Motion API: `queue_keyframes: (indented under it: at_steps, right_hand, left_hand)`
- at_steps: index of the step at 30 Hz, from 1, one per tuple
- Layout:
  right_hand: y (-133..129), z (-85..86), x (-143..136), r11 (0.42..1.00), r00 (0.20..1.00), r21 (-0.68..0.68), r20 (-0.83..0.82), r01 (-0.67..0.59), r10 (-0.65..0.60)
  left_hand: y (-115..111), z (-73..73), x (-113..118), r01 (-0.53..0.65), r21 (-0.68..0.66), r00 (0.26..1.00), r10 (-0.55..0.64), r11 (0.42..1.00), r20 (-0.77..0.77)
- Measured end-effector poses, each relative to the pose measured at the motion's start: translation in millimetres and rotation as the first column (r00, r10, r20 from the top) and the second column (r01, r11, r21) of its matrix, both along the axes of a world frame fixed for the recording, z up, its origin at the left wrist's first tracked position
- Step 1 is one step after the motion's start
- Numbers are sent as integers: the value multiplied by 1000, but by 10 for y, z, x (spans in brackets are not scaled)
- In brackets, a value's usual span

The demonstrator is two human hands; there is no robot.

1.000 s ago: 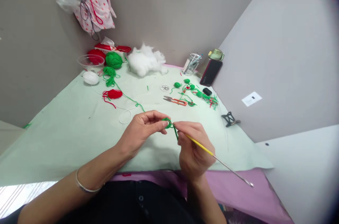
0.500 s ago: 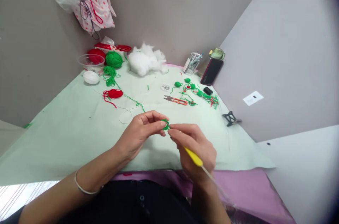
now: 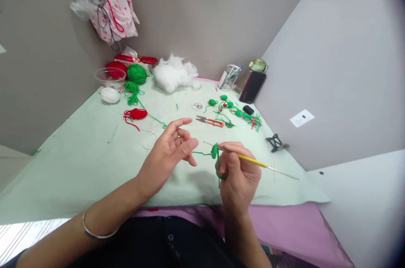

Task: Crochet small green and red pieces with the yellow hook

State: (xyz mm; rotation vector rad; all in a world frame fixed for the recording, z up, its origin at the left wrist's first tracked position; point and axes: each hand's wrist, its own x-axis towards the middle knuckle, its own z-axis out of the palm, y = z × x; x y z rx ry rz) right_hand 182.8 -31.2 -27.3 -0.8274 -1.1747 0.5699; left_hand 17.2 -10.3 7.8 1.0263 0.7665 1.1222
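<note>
In my right hand (image 3: 238,171) is a crochet hook (image 3: 253,161) with a yellow handle, pinched between thumb and fingers and pointing left. A small green crocheted piece (image 3: 214,150) hangs on the hook's shaft near my fingertips. One green strand dangles below it, and another runs left from it toward my left hand (image 3: 172,145). That hand is raised over the table with its fingers spread apart, just left of the green piece. Whether the strand passes through its fingers I cannot tell.
Orange-handled thread snips (image 3: 210,121) lie beyond my hands. Small green crocheted pieces (image 3: 230,105) are scattered to the right, near a phone (image 3: 253,86). White stuffing (image 3: 175,74), a green yarn ball (image 3: 136,74) and red yarn (image 3: 138,114) sit farther back and left.
My left hand has let go of the green piece and opened. My right hand has turned, so the hook now lies nearly level with the piece hanging on it.
</note>
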Motion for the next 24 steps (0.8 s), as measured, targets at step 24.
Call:
queue_keyframes:
  at_steps: [24]
  right_hand:
    - [-73,39,-7,917,887,292,294,272,-357]
  left_hand:
    - [85,-72,160,83,736,837,355,672,-418]
